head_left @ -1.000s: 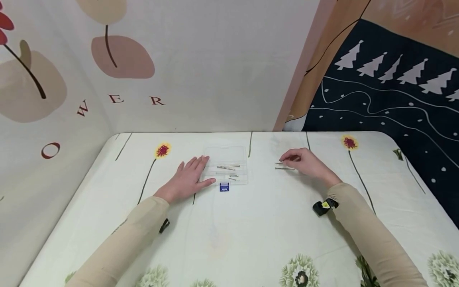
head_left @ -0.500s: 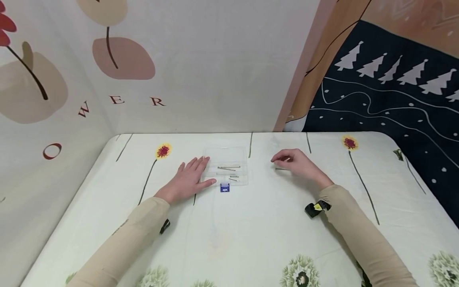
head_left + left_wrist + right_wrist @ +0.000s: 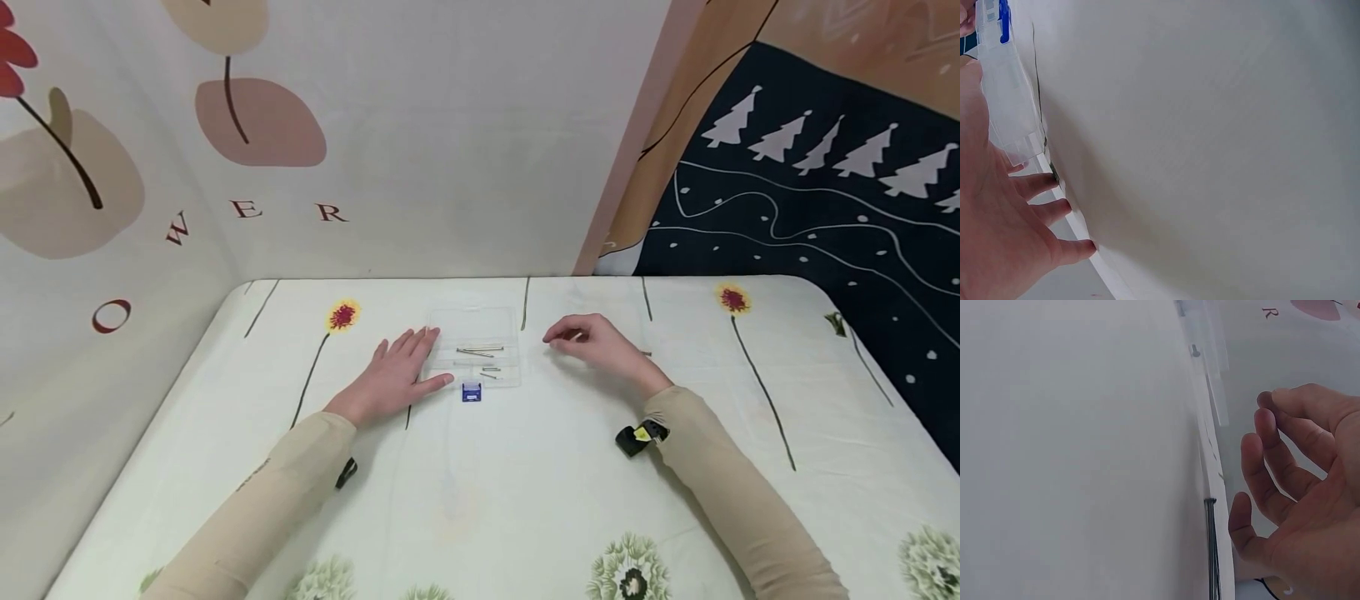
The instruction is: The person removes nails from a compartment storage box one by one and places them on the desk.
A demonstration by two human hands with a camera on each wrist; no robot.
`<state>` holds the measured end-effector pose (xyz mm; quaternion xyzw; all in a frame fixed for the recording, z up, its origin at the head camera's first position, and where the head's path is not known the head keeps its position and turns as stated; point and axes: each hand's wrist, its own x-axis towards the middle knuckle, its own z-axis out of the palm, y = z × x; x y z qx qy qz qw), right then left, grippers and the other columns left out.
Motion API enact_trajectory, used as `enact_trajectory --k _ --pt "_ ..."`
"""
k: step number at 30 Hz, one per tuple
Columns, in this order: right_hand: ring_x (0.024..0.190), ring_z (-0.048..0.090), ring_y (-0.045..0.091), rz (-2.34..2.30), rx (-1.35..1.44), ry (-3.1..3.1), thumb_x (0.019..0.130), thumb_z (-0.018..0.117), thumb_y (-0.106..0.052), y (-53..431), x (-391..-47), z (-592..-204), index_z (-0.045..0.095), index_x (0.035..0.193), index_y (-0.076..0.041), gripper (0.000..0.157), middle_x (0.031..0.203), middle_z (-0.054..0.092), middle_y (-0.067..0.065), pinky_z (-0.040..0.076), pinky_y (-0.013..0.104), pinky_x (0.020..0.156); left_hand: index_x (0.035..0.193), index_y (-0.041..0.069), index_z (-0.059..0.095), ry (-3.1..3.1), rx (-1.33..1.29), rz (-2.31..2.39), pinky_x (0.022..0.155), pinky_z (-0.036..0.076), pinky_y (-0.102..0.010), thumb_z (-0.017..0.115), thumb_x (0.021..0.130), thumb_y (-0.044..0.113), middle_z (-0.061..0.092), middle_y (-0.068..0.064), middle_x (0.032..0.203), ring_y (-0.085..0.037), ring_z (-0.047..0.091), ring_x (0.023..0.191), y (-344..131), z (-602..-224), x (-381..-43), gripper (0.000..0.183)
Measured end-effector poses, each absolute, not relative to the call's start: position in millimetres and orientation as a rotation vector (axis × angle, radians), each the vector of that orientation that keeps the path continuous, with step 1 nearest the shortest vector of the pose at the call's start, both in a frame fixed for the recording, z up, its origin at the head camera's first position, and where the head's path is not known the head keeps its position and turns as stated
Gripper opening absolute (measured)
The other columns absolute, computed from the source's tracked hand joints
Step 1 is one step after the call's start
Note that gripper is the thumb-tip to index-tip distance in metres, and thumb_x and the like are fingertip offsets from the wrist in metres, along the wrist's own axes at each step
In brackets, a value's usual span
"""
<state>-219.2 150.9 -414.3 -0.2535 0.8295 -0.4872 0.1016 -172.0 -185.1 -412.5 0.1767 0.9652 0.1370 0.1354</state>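
On the left, the left hand point(image 3: 390, 373) has hardly shifted over the last second: it lies spread on the desk point(image 3: 480, 483), fingers straight and gripping nothing, with index finger and thumb at the left edge of an open, clear plastic compartment box point(image 3: 474, 322). The box too has stayed put. Two long nails point(image 3: 481, 349) lie in its middle compartment and short nails point(image 3: 490, 369) nearer the person, with a blue latch point(image 3: 471, 392) at the front edge.

The change is further right. The right hand point(image 3: 603, 346) has travelled leftward from beside the loose nails, so its fingertips now sit in the gap just short of the box's right edge; I judge the work has shifted toward the box. Its fingers are curled, thumb and index tips meeting, but whether a nail is pinched between them I cannot tell. The right wrist view shows loose long nails point(image 3: 1211, 550) on the desk below that hand, apart from the curled fingers, their heads toward the box.
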Motion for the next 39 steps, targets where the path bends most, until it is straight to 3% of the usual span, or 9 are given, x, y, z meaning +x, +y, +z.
enact_trajectory --k 8,16,33,39 --pt "0.087 0.057 0.021 -1.482 -0.781 2.391 0.093 0.061 0.0 133 -218 -412 0.071 0.103 0.001 0.015 0.101 0.069 0.011 0.046 0.029 0.075 0.156 0.008 0.011 2.807 0.518 0.388 0.111 0.003 -0.063 0.049 0.092 0.063 0.016 -0.016 0.159 -0.037 0.01 0.144 -183 -412 -172 0.092" --pt "0.089 0.058 0.024 -1.524 -0.816 2.36 0.093 0.061 -0.002 120 -217 -409 0.071 0.104 0.001 0.015 0.102 0.069 0.014 0.047 0.036 0.077 0.156 0.008 0.011 2.811 0.518 0.384 0.111 0.003 -0.062 0.048 0.093 0.062 0.016 -0.016 0.159 -0.038 0.01 0.144 -183 -413 -172 0.091" --pt "0.09 0.058 0.02 -1.384 -0.897 2.354 0.092 0.061 -0.004 94 -222 -392 0.07 0.108 0.002 0.018 0.104 0.068 0.013 0.047 0.034 0.081 0.156 0.009 0.011 2.801 0.507 0.373 0.111 0.004 -0.062 0.046 0.092 0.064 0.015 -0.016 0.159 -0.037 0.01 0.144 -183 -413 -172 0.091" --pt "0.088 0.058 0.018 -1.323 -0.933 2.331 0.092 0.062 -0.005 80 -221 -392 0.07 0.11 0.001 0.021 0.103 0.069 0.009 0.047 0.03 0.077 0.156 0.008 0.012 2.807 0.514 0.378 0.11 0.004 -0.063 0.045 0.092 0.065 0.016 -0.016 0.159 -0.038 0.01 0.144 -184 -413 -172 0.091"
